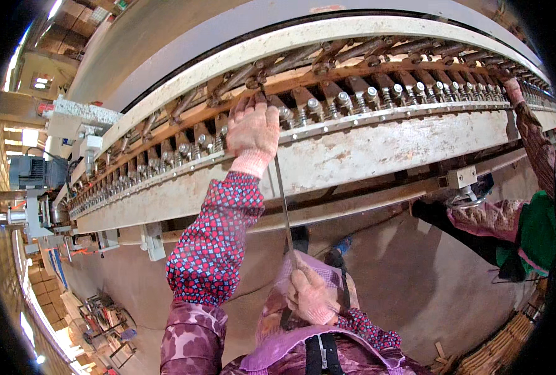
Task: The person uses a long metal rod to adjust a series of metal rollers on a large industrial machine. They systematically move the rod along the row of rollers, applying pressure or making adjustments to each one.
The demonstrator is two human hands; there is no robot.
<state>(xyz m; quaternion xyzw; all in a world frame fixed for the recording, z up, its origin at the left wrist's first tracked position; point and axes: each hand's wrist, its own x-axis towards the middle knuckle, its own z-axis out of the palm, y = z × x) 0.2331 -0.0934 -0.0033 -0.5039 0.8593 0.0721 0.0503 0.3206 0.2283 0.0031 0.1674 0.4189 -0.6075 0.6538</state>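
Observation:
My left hand (253, 128), in a pale work glove, lies over the row of spring-loaded bolts of a long machine. Its fingers stretch forward, their tips at a long wooden strip (193, 115) behind the bolts. Low in front of my body, my right hand (312, 295), also gloved, is closed around a thin metal rod (284, 203). The rod slants up toward the machine's edge, just beneath my left wrist. Its upper tip is hard to make out beside the left glove.
The machine's pale scuffed beam (378, 147) crosses the view. At right, a co-worker's gloved hand (513, 92) reaches onto the same bolt row; their green garment (534, 231) is beside it. A motor (37, 172) sits at the left end. A cart (106, 322) stands on the floor lower left.

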